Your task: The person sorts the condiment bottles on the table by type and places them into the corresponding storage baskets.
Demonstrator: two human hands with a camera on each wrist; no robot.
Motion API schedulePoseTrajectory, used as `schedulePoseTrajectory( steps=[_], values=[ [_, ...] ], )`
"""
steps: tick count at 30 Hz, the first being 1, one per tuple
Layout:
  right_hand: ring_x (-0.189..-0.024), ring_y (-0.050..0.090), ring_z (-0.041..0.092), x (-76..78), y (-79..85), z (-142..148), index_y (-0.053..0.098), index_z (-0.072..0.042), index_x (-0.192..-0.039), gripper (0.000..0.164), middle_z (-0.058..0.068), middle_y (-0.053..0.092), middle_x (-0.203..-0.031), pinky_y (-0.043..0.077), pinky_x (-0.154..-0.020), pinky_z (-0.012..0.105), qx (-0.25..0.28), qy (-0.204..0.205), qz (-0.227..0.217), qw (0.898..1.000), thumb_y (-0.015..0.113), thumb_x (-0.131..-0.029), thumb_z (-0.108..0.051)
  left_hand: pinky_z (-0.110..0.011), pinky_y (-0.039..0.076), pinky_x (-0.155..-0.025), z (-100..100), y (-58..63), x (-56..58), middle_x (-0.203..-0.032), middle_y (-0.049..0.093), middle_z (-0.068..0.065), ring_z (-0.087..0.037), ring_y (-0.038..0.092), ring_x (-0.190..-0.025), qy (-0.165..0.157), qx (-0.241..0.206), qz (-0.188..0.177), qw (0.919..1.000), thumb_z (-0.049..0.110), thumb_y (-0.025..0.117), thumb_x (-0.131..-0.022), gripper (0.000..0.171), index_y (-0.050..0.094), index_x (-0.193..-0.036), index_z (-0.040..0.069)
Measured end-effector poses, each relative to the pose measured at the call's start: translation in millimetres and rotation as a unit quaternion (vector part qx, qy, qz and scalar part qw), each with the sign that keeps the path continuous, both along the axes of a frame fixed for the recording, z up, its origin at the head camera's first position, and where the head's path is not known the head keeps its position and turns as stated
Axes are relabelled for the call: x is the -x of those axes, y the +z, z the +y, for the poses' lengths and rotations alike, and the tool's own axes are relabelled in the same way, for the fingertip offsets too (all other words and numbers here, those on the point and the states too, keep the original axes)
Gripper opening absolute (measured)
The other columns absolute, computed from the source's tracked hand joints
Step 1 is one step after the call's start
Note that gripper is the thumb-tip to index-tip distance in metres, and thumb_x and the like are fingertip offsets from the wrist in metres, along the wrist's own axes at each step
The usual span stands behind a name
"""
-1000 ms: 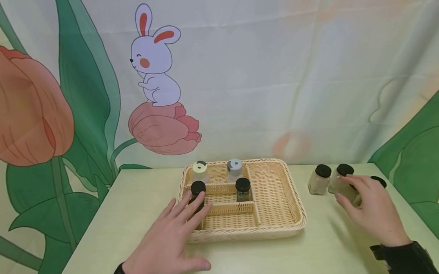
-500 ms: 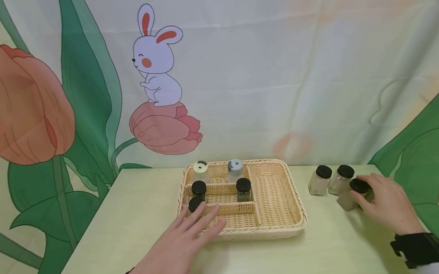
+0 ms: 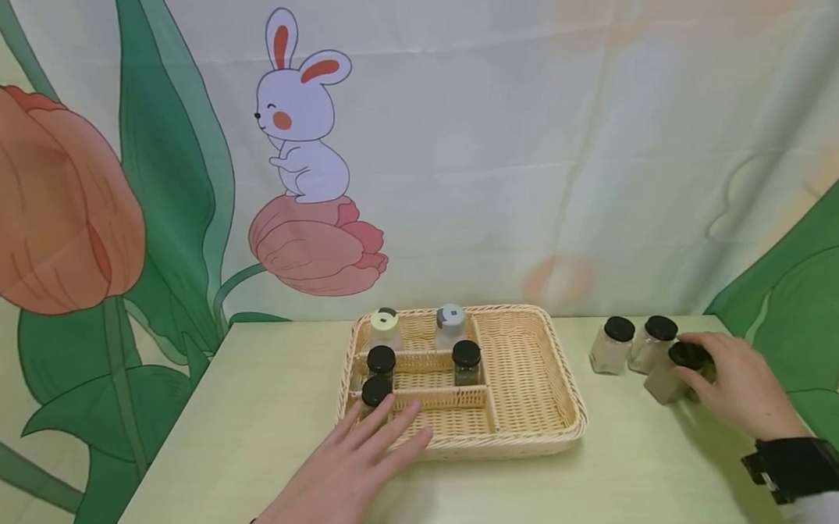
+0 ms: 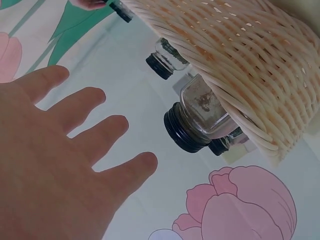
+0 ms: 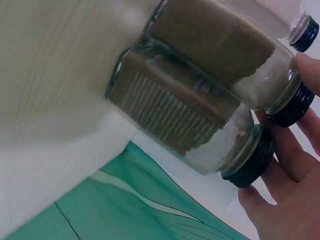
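At the table's right side, my right hand [image 3: 741,385] holds a glass spice jar [image 3: 665,384] of brown powder by its black lid, thumb on the near side. A second brown-powder jar [image 5: 170,115] stands against it, mostly hidden by the hand in the head view; fingers lie behind its lid in the right wrist view. My left hand [image 3: 337,473] is spread with straight fingers over the front left corner of the wicker tray [image 3: 533,443]. Just beyond its fingertips is a black-lidded jar [image 3: 377,391] in the tray's front compartment.
Two black-lidded jars [image 3: 609,347] stand left of the right hand. In the tray are a yellow-topped bottle [image 3: 385,326], a grey-topped bottle [image 3: 451,323] and two black-lidded jars [image 3: 466,361] in the middle row. A printed cloth [image 3: 458,174] hangs behind the table.
My right hand has moved right and slightly down, and its thumb and fingers have come round a jar lid. My left hand has shifted slightly right, uncovering the front jar's lid.
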State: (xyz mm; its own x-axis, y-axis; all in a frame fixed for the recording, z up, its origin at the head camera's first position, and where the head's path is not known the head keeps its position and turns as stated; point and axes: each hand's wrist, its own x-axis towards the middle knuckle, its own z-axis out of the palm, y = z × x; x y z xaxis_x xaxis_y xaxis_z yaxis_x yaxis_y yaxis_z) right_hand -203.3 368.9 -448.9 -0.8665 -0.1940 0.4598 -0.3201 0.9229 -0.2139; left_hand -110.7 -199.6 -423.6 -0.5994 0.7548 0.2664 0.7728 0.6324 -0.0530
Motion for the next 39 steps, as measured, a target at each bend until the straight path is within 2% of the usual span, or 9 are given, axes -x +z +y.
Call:
schedulePoseTrajectory(
  steps=[6, 10, 12, 15, 19, 25, 32, 34, 39],
  values=[
    [-0.107, 0.054, 0.050, 0.2, 0.0, -1.2, 0.060, 0.005, -0.131, 0.049, 0.031, 0.061, -0.121, 0.040, -0.092, 0.064, 0.032, 0.001, -0.019, 0.999, 0.079, -0.089, -0.010, -0.039, -0.014, -0.129, -0.9, -0.9, -1.4, -0.176, 0.010, 0.001, -0.027, 0.012, -0.163, -0.013, -0.010, 0.009, 0.9998, 0.094, 0.047, -0.078, 0.115, 0.016, -0.168, 0.029],
    [-0.109, 0.052, 0.052, -2.3, -3.2, -1.1, 0.060, 0.005, -0.130, 0.047, 0.032, 0.061, -0.121, 0.029, -0.108, 0.072, 0.048, 0.014, -0.005, 0.999, 0.079, -0.089, -0.009, -0.039, -0.014, -0.129, -1.7, -1.0, -0.9, -0.176, 0.012, 0.001, -0.027, 0.013, -0.163, -0.018, -0.012, 0.019, 0.9996, 0.094, 0.047, -0.078, 0.115, 0.017, -0.168, 0.029],
    [-0.112, 0.052, 0.047, -2.4, -8.6, 1.2, 0.060, 0.002, -0.131, 0.046, 0.029, 0.061, -0.122, 0.026, -0.117, 0.065, 0.049, 0.015, 0.010, 0.999, 0.078, -0.092, -0.013, -0.040, -0.011, -0.130, -1.7, -0.9, -0.8, -0.176, 0.012, 0.001, -0.027, 0.013, -0.163, -0.020, -0.011, 0.024, 0.9995, 0.095, 0.046, -0.079, 0.114, 0.017, -0.168, 0.028],
    [-0.111, 0.052, 0.044, -6.1, -7.8, -1.6, 0.061, 0.001, -0.131, 0.047, 0.027, 0.062, -0.122, 0.032, -0.112, 0.060, 0.057, 0.016, 0.027, 0.998, 0.079, -0.091, -0.012, -0.045, -0.002, -0.130, -1.4, -0.6, -0.8, -0.176, 0.012, 0.000, -0.027, 0.015, -0.163, -0.022, -0.009, 0.031, 0.9992, 0.095, 0.043, -0.080, 0.114, 0.017, -0.168, 0.028],
    [-0.103, 0.053, 0.041, -14.7, 3.5, -10.4, 0.062, 0.003, -0.128, 0.051, 0.026, 0.065, -0.116, 0.036, -0.093, 0.050, 0.058, 0.015, 0.044, 0.997, 0.084, -0.083, -0.006, -0.050, 0.009, -0.126, -0.9, 0.0, -1.1, -0.176, 0.012, 0.001, -0.027, 0.013, -0.163, -0.019, -0.008, 0.026, 0.9994, 0.095, 0.043, -0.080, 0.114, 0.017, -0.168, 0.028],
    [-0.102, 0.056, 0.038, -25.7, 15.2, -20.3, 0.062, 0.000, -0.130, 0.054, 0.023, 0.066, -0.116, 0.037, -0.088, 0.043, 0.056, 0.009, 0.049, 0.997, 0.085, -0.082, -0.007, -0.060, 0.027, -0.121, -0.9, 1.7, -1.4, -0.176, 0.010, 0.003, -0.026, 0.011, -0.163, -0.012, -0.007, 0.002, 0.9999, 0.094, 0.051, -0.076, 0.117, 0.015, -0.168, 0.031],
    [-0.100, 0.056, 0.035, -36.3, 22.6, -29.5, 0.062, -0.002, -0.133, 0.055, 0.018, 0.064, -0.117, 0.036, -0.079, 0.025, 0.072, -0.007, 0.045, 0.996, 0.086, -0.084, -0.011, -0.064, 0.031, -0.119, -1.3, 3.4, -1.4, -0.176, 0.009, 0.003, -0.025, 0.010, -0.164, -0.012, -0.010, -0.005, 0.9999, 0.094, 0.050, -0.076, 0.116, 0.015, -0.167, 0.032],
    [-0.101, 0.054, 0.027, -39.1, 24.3, -33.8, 0.061, -0.003, -0.135, 0.056, 0.017, 0.062, -0.117, 0.036, -0.080, 0.025, 0.083, -0.006, 0.045, 0.995, 0.085, -0.085, -0.012, -0.063, 0.031, -0.119, -1.3, 3.2, -1.6, -0.176, 0.010, 0.003, -0.025, 0.010, -0.163, -0.016, -0.011, -0.001, 0.9998, 0.095, 0.047, -0.077, 0.115, 0.015, -0.168, 0.031],
    [-0.097, 0.046, -0.015, -42.8, 27.4, -46.2, 0.064, -0.004, -0.132, 0.053, 0.011, 0.062, -0.111, 0.037, -0.079, 0.021, 0.125, -0.004, 0.068, 0.990, 0.085, -0.084, -0.008, -0.062, 0.030, -0.119, -1.4, 2.1, -1.1, -0.176, 0.012, 0.001, -0.027, 0.013, -0.163, -0.023, -0.018, 0.012, 0.9995, 0.098, 0.030, -0.082, 0.111, 0.017, -0.168, 0.029]
  ],
)
